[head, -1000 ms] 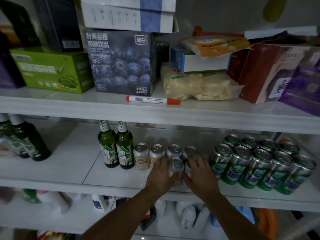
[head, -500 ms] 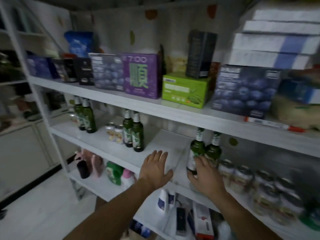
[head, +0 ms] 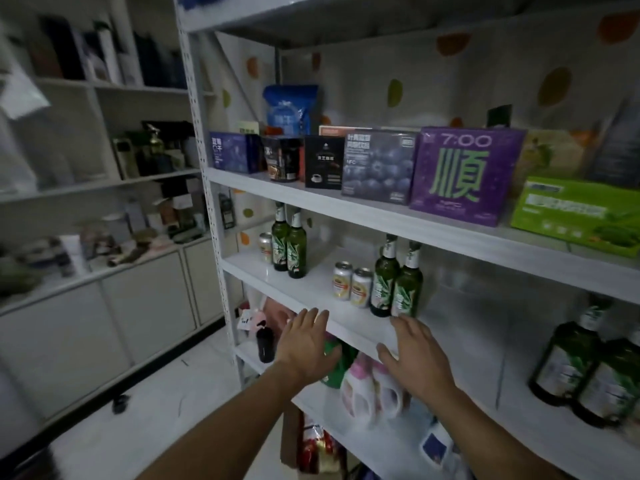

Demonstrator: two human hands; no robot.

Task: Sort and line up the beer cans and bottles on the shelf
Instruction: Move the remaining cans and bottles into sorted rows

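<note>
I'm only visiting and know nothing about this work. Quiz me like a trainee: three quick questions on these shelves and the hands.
1. True or false: the left hand grips a bottle.
2. How many cans stand directly left of the middle pair of green bottles? A one, B two, C four.
3. Fill in: the purple box stands one level ____ the bottles.

Key: 1 false, its fingers are straight and hold nothing; 2 B; 3 above.

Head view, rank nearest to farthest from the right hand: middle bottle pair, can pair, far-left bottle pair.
1. middle bottle pair: just beyond the right hand fingertips.
2. can pair: immediately left of those bottles.
3. far-left bottle pair: farthest left, deeper back.
</note>
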